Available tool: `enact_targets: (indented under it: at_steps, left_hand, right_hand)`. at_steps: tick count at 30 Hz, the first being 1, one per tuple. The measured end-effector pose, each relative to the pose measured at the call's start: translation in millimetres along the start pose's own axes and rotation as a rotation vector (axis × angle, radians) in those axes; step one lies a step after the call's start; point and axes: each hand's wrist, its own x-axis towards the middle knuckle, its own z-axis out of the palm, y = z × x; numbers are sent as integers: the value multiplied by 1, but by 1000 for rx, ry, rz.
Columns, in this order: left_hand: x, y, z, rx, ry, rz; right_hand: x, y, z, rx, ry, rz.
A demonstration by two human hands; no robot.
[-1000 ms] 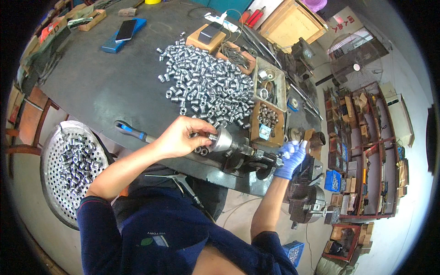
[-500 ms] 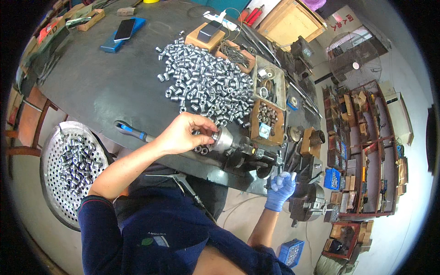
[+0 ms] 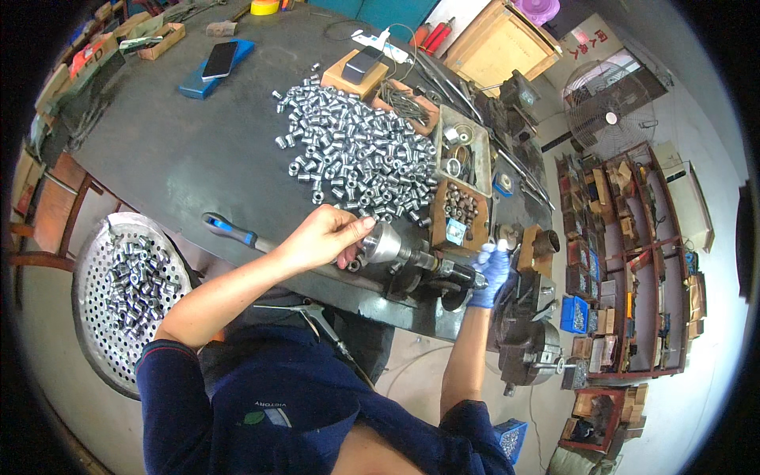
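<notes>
My bare left hand [image 3: 324, 237] is closed at the wide face of a cone-shaped metal fixture [image 3: 382, 242]. Its thumb and fingers press together at the rim, and whatever they pinch is hidden. Behind the cone, a metal spindle assembly [image 3: 423, 265] runs to the right along the table's near edge. Close to its far end is my right hand [image 3: 492, 273] in a blue glove, its fingers smeared by motion. A large heap of small shiny metal sleeves [image 3: 356, 146] lies just beyond my left hand.
At left stands a perforated metal tray [image 3: 93, 305] with more sleeves in it. A blue-and-black handled tool [image 3: 228, 229] lies near the table edge. Boxes of parts, including a cardboard box [image 3: 438, 215], flank the heap. A bench vise [image 3: 529, 348] is at right.
My gloved right hand has moved up and away from me, to the spindle's right end. My left hand stays at the cone, its fingers shifted slightly; the small round metal part it pinched is no longer visible.
</notes>
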Motion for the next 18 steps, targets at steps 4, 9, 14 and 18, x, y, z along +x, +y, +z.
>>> enact_targets:
  at_steps: [4,9,14,18]
  left_hand:
    - [-3,-2,-1,19,45,-11]
    - [-7,6,-5,61,24,-70]
    - [-4,8,-6,27,8,-74]
    - [-2,9,-8,-20,-10,-72]
  right_hand:
    - [-31,-43,30,279,-168,-175]
    - [-97,-46,15,254,-168,-321]
    - [-110,-7,-28,321,-171,-19]
    - [-83,23,-9,191,286,72]
